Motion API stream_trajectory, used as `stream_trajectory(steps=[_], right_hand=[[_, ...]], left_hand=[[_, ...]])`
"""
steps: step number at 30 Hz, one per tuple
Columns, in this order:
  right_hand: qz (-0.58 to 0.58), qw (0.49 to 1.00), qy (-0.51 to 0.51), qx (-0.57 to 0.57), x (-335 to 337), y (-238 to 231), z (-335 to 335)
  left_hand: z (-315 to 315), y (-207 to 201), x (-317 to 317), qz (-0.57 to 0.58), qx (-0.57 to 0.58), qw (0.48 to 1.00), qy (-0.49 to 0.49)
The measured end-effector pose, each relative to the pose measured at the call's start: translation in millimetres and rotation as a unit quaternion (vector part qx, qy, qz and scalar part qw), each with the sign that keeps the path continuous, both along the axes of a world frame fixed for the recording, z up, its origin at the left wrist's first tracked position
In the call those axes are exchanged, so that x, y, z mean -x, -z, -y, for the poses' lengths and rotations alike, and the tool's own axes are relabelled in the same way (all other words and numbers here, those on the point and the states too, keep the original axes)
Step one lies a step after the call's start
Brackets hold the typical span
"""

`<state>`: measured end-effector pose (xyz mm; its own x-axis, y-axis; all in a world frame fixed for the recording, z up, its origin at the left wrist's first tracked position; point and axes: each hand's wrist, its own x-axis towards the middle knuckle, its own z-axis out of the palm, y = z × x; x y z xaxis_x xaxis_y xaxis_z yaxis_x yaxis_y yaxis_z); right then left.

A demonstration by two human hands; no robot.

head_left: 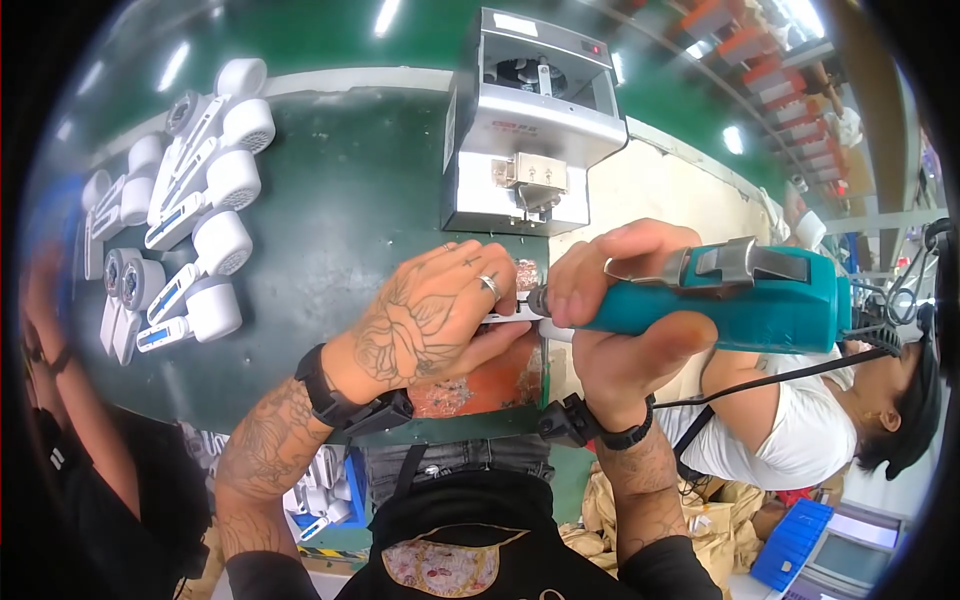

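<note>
My left hand (425,315) is closed on a small white plastic part (508,318), most of it hidden under the fingers. My right hand (620,370) grips a teal electric screwdriver (730,315), which lies almost level with its tip pointing left. That tip meets the white part, or comes very close to it, between my two hands. Beneath them lies a worn red pad (470,390) at the near edge of the green table.
A box-shaped grey and white machine (535,130), seemingly a screw feeder, stands behind my hands. White round-headed devices with slim handles (200,215) lie grouped at left. People sit at both sides (790,420). A black cord (770,380) crosses at right; a blue bin (355,490) stands below.
</note>
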<state>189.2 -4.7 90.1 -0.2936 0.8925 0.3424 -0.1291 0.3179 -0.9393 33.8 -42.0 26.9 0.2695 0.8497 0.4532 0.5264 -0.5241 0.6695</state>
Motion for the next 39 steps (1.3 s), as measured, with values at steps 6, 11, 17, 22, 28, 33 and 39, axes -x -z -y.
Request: stream_trajectory(steps=[6, 11, 17, 22, 28, 33, 39], right_hand=[[-0.007, 1.000, -0.002, -0.004, 0.7, 0.2, 0.7], [-0.015, 1.000, -0.009, 0.001, 2.5, -1.7, 2.1], [-0.013, 1.000, 0.013, -0.009, -1.5, 3.5, -3.5], [-0.001, 1.000, 0.007, -0.013, 2.1, 3.0, -1.1], [0.017, 0.999, -0.021, -0.031, -0.1, 3.1, -6.2], [-0.006, 0.999, -0.024, -0.032, -0.2, 4.3, -5.6], [0.004, 0.999, -0.017, -0.038, -2.1, 0.7, -1.9]], left_hand=[[1.1, -0.2, -0.8, -0.013, 0.002, 1.000, -0.001], [0.2, 0.2, -1.0, -0.014, -0.004, 1.000, -0.004], [-1.9, 0.6, -0.4, 0.003, 0.003, 1.000, 0.015], [0.0, 1.4, 1.5, 0.007, 0.004, 1.000, 0.011], [-1.7, 3.1, 4.3, 0.038, 0.025, 0.998, 0.040], [-1.0, 0.5, 3.7, 0.035, 0.030, 0.998, 0.047], [3.4, -4.0, -0.8, 0.017, 0.079, 0.996, 0.024]])
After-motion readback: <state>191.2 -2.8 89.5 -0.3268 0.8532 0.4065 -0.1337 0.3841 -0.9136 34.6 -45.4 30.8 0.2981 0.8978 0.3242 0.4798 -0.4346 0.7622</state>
